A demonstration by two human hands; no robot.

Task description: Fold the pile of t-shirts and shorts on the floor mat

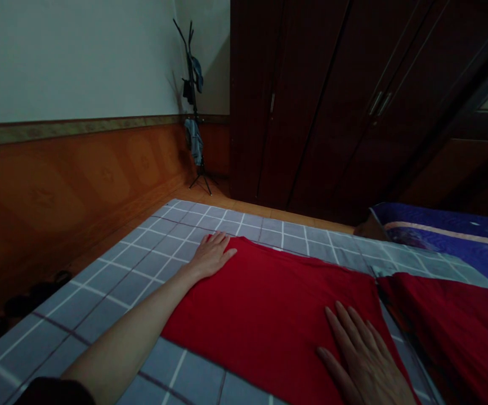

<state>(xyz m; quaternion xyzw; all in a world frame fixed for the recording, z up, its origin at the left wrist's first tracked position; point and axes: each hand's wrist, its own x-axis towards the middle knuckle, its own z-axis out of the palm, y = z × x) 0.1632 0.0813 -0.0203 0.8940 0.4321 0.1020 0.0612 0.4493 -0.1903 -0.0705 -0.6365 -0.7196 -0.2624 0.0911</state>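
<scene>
A red cloth garment [264, 304], folded into a flat panel, lies on a grey checked sheet [129, 281]. My left hand [214, 255] rests flat on its far left corner, fingers stretched out and thumb apart. Near the right edge of the garment, my right hand [364, 354] lies with its fingers spread and palm down on the fabric. Neither hand grips anything. A few light creases run across the upper right part of the garment. Its near edge passes out of the bottom of the view.
More folded red cloth [459, 326] lies at the right, over darker fabric. Beyond the sheet stand a dark wooden wardrobe [303, 112] and a coat rack [193, 101] with clothes hanging on it. A purple patterned cover [446, 225] is at the far right; dark shoes [28, 301] sit on the floor at left.
</scene>
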